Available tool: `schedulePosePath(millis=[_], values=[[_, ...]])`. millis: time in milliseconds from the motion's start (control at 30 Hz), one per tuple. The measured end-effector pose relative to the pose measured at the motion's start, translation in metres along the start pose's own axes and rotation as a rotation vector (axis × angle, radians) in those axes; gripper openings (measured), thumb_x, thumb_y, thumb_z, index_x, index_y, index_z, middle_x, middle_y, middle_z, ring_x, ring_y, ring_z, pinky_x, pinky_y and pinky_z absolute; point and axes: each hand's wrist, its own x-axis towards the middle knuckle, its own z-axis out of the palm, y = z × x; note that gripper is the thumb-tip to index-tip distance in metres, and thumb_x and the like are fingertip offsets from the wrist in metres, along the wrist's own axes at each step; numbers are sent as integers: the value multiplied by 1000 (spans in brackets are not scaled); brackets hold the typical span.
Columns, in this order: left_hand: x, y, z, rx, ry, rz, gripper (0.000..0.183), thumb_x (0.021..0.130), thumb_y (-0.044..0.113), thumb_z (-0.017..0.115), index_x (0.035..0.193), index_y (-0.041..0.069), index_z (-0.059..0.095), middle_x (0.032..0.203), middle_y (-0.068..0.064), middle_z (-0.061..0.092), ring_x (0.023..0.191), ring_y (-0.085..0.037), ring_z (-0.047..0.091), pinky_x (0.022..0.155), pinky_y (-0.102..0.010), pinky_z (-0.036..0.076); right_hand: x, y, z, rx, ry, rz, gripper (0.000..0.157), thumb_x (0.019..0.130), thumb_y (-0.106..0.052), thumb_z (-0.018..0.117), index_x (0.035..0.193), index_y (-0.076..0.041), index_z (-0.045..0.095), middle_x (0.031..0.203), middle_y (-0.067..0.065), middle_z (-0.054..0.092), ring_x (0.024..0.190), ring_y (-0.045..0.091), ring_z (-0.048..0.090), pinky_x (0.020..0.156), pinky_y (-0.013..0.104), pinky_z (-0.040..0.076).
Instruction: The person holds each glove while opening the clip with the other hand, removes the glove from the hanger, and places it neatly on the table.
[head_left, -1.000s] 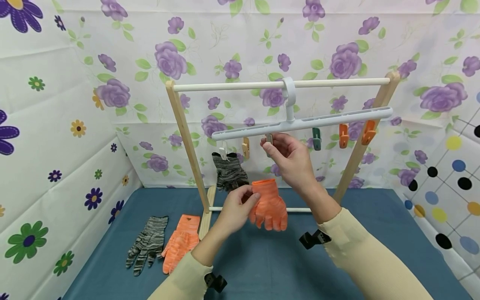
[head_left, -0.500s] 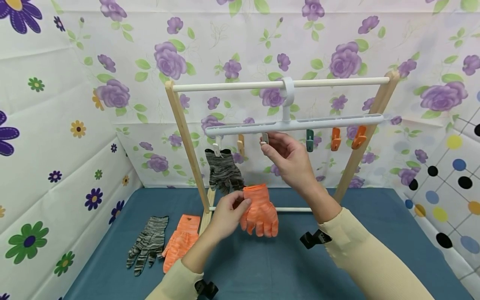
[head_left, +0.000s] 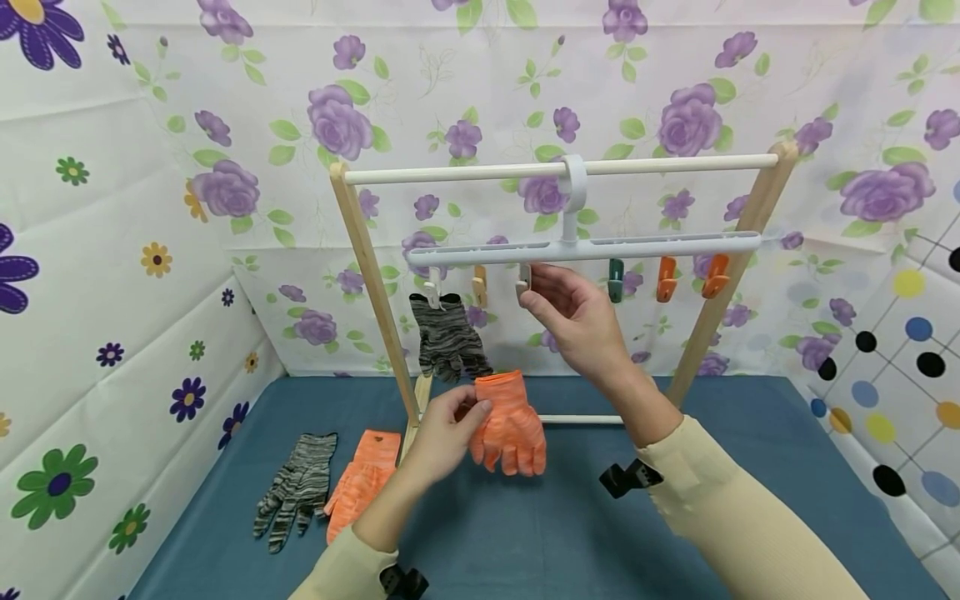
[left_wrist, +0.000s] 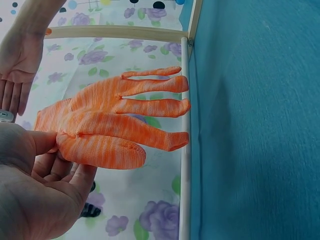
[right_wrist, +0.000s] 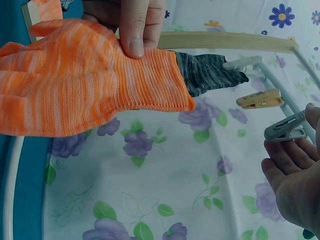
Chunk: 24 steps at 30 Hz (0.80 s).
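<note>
My left hand (head_left: 447,429) pinches an orange knit glove (head_left: 510,425) near its cuff, and the glove's fingers hang downward. Above and to the right, my right hand (head_left: 577,312) pinches a grey clip (right_wrist: 285,129) between thumb and fingers, under the light grey hanger bar (head_left: 487,253). The glove's cuff is below that clip, apart from it. Left along the bar, a white clip (head_left: 432,287) holds a black-and-grey glove (head_left: 447,337). A yellow clip (head_left: 479,286) hangs between the white and grey ones, holding nothing.
The hanger hooks over a white rod (head_left: 465,173) on a wooden frame (head_left: 375,292). A green clip (head_left: 616,280) and two orange clips (head_left: 666,279) hang to the right. Another black-and-grey glove (head_left: 296,487) and another orange glove (head_left: 363,479) lie on the blue cloth, left.
The hanger bar has swung from tilted to nearly level, its clips shifting left. My left hand has moved left and slightly down with the orange glove. My right hand stays at the grey clip.
</note>
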Motion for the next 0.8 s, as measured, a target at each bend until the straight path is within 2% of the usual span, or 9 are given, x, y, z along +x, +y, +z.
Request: schedulePosePath(millis=[233,433,633,800], values=[[-3,1,-5,-8,-5,-7,19,111,18,60,107,3,70,89,-11,64,65,-17,52,61,-30,46,-1,3,0,-19,5,3,46,104,-9,71,148,0,59,138,15,67,127,26,65,103,33,54],[-5,-1,-8,-6,13,-58,19,111,19,61,111,2,70,92,-11,66,60,-15,49,56,-28,43,-4,6,-2,-54,-3,-2,48,105,-11,70,150,0,56,142,15,65,131,26,63,104,33,53],[-8,-6,-12,0,14,-64,20,111,21,60,112,4,70,86,-7,63,50,-11,39,48,-28,37,-7,9,-4,-99,-2,-4,50,105,-13,71,151,-1,55,147,13,61,134,25,61,107,43,52],[-11,-5,-17,1,19,-70,21,112,21,60,116,4,70,95,-9,66,52,-13,44,49,-29,39,-12,11,-6,-127,-3,-27,50,105,-12,70,152,-4,55,149,11,60,136,25,60,108,37,50]])
